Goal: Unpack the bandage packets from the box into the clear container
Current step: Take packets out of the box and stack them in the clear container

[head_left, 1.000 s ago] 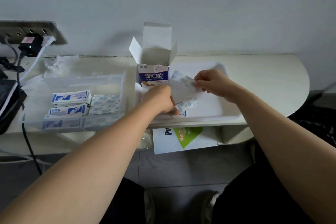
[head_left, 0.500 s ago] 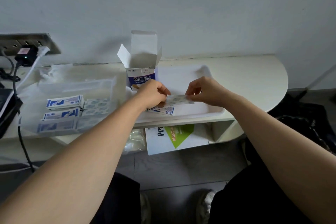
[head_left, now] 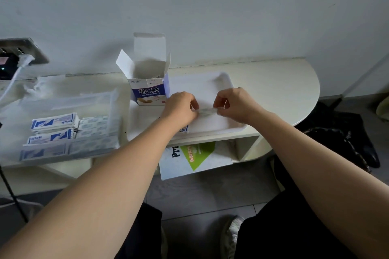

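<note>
While the strip of bandage packets (head_left: 207, 110) is held edge-on over the white tray (head_left: 212, 82), each end is pinched: the left hand (head_left: 180, 109) grips one end with curled fingers, and the right hand (head_left: 236, 104) grips the other end between thumb and fingertips. The strip is in the air, just in front of the open box (head_left: 148, 90), which stands upright with its flaps raised at the back corner of the tray. The clear container (head_left: 63, 99) stands well apart on the left part of the bench (head_left: 277, 82), with stacked packets (head_left: 53, 121) already lying in it. One loose packet (head_left: 184, 129) shows under the left wrist, at the front rim of the tray.

I judge that several things may go wrong from here. The strip is thin and light, so a weak pinch may let it slip and fall past the front edge to the floor (head_left: 210, 195). If the hands pull apart unevenly, the paper may tear across a packet. To reach the container, the left arm must pass near the box. The box looks light and tall, so a brush from the arm may tip it. Whether the box holds more packets I cannot tell.
</note>
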The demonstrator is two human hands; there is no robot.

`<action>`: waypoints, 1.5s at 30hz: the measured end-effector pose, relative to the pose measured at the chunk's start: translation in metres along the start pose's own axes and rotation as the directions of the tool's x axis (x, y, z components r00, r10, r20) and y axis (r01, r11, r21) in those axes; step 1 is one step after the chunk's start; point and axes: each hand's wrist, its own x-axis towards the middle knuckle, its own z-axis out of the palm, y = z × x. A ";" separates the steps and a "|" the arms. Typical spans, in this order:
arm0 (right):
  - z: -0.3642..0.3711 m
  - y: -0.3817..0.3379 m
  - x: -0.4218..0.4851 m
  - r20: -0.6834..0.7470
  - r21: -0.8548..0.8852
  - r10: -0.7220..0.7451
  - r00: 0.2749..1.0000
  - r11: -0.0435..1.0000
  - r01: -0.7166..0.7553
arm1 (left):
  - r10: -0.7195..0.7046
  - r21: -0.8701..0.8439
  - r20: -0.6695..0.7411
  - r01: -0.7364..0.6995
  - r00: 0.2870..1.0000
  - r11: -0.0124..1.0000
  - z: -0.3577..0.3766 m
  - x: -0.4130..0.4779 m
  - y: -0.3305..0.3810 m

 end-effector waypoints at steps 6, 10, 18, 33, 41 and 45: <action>0.000 0.004 0.002 0.025 0.036 0.029 0.999 0.999 -0.030 | -0.003 -0.036 0.014 0.003 1.000 0.999 0.005 0.003 0.005; -0.002 0.001 0.002 0.069 0.039 0.043 0.997 0.998 -0.046 | 0.010 0.015 0.005 -0.010 1.000 1.000 0.004 0.003 0.008; -0.018 -0.029 0.005 0.086 0.293 0.023 0.996 0.955 -0.048 | 0.033 -0.121 -0.007 -0.033 0.999 0.992 -0.041 -0.017 -0.006; 0.025 -0.175 0.030 0.088 0.486 -0.138 0.987 0.871 0.078 | -0.114 -0.239 -0.271 0.047 0.956 0.970 -0.134 -0.084 -0.114; 0.060 -0.203 0.047 0.052 0.480 -0.026 0.998 0.878 -0.002 | -0.389 -0.496 -0.146 0.272 0.910 0.824 -0.142 -0.089 -0.157; 0.067 -0.207 0.051 0.045 0.510 -0.005 0.999 0.860 -0.019 | -0.453 -0.532 -0.135 0.321 0.881 0.783 -0.142 -0.091 -0.175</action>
